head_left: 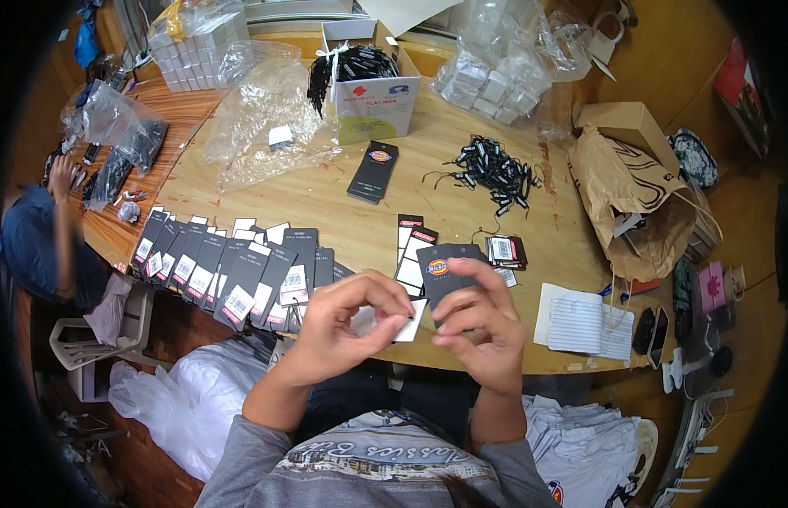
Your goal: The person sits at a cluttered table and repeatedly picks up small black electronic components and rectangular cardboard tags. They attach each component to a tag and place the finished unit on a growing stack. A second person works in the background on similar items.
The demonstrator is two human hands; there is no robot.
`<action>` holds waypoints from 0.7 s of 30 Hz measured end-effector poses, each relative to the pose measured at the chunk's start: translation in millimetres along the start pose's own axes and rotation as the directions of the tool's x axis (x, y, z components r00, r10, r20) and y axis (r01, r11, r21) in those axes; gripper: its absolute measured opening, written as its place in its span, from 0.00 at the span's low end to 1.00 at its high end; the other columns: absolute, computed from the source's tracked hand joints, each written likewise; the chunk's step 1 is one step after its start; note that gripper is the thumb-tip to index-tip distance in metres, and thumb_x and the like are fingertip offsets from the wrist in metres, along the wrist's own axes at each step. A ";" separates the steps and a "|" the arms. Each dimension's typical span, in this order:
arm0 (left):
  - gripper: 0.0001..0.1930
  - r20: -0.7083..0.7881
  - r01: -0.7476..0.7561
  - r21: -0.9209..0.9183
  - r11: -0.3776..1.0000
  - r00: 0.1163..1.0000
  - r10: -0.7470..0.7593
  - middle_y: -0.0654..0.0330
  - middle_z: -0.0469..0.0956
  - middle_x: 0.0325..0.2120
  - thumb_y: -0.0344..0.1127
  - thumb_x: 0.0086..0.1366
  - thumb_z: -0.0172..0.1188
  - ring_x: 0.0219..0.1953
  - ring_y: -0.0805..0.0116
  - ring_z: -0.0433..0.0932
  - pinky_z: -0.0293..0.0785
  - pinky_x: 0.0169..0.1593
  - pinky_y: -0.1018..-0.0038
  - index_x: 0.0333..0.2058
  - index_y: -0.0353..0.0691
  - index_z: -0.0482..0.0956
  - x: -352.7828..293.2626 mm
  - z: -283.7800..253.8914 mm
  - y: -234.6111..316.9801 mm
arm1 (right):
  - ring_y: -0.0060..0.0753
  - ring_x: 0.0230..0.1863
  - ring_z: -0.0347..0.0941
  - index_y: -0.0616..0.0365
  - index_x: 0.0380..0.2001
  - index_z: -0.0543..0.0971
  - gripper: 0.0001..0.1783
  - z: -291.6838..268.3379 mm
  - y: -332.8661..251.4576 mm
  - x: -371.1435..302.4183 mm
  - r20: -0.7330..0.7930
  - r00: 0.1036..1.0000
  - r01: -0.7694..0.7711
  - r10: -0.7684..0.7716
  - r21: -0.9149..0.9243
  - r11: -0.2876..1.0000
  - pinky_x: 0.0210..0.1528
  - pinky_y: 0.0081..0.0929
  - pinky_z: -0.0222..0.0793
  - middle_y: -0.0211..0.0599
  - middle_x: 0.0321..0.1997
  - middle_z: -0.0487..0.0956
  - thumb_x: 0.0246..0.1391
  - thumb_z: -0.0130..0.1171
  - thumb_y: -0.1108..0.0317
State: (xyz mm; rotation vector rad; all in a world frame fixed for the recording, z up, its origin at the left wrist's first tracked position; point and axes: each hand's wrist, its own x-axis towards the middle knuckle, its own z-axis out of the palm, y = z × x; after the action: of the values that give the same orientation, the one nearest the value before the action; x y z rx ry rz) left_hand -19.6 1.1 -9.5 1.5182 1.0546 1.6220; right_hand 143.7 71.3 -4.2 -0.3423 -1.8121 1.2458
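Blk tag (436, 285) partly behind R fingers (489, 281), nr L fingers (370, 293).

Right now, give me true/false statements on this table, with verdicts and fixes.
1. The bare right hand covers part of a dark grey emblem-bearing card. True.
2. The white printed cardboard box holds black cords. True.
3. The loose black cord heap lies left of that box. False: the heap lies right.
4. The open white lined notebook lies right of the right hand. True.
5. The crumpled brown paper bag stands left of that box. False: the bag stands right.
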 end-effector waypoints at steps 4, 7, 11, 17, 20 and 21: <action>0.03 -0.087 0.110 -0.247 0.963 0.987 -0.135 0.53 0.72 0.27 0.21 0.51 0.50 0.31 0.69 0.71 0.67 0.39 0.76 0.26 0.31 0.66 -1.6 4.9 2.0 | 0.30 0.30 0.69 0.63 0.20 0.71 0.08 0.2 0.0 2.2 0.111 0.993 -0.027 0.030 -0.028 0.999 0.36 0.20 0.64 0.39 0.29 0.72 0.31 0.60 0.80; 0.04 -0.162 0.017 -0.520 0.854 0.980 -0.118 0.51 0.71 0.27 0.25 0.54 0.49 0.31 0.67 0.72 0.67 0.41 0.72 0.28 0.33 0.64 0.1 2.6 -2.4 | 0.30 0.31 0.69 0.62 0.20 0.71 0.08 -4.2 4.6 -3.6 0.047 0.996 -0.071 0.075 -0.066 0.995 0.38 0.22 0.63 0.38 0.28 0.72 0.32 0.60 0.80; 0.06 -0.126 0.019 -0.779 0.627 0.974 -0.186 0.56 0.68 0.21 0.32 0.56 0.49 0.27 0.65 0.71 0.68 0.37 0.67 0.28 0.37 0.63 0.7 -2.7 -1.1 | 0.29 0.32 0.68 0.62 0.20 0.71 0.07 -4.4 7.2 -6.1 0.017 0.983 -0.183 0.183 0.179 0.967 0.40 0.24 0.62 0.37 0.26 0.72 0.34 0.58 0.80; 0.03 -0.180 0.012 -0.750 0.661 0.958 -0.222 0.60 0.66 0.23 0.28 0.55 0.50 0.23 0.74 0.67 0.64 0.29 0.78 0.28 0.35 0.67 -0.7 -0.1 -1.9 | 0.22 0.27 0.67 0.65 0.22 0.72 0.06 -10.7 13.5 -12.0 0.032 0.947 -0.307 0.319 0.381 0.872 0.31 0.18 0.63 0.38 0.25 0.72 0.37 0.59 0.78; 0.04 -0.204 0.037 -0.557 0.830 0.962 -0.180 0.60 0.68 0.24 0.21 0.50 0.52 0.23 0.75 0.67 0.64 0.29 0.83 0.27 0.32 0.74 -1.2 2.6 -3.8 | 0.20 0.22 0.66 0.66 0.23 0.73 0.08 -11.3 11.4 -12.1 -0.004 0.928 -0.321 0.373 0.503 0.802 0.23 0.13 0.62 0.36 0.22 0.71 0.38 0.60 0.74; 0.05 -0.194 0.073 -0.472 0.878 0.964 -0.184 0.60 0.68 0.23 0.21 0.50 0.52 0.24 0.76 0.67 0.64 0.29 0.83 0.28 0.32 0.74 -1.1 3.9 -2.5 | 0.19 0.20 0.66 0.66 0.23 0.73 0.09 -12.7 10.2 -14.1 0.005 0.915 -0.343 0.402 0.533 0.774 0.21 0.12 0.61 0.35 0.21 0.71 0.38 0.60 0.72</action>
State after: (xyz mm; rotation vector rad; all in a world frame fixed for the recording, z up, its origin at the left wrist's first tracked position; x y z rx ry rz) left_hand -15.8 1.7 -12.2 0.9385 0.7882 1.8259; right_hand 159.2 74.6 -18.8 -0.4609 -1.2652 1.9046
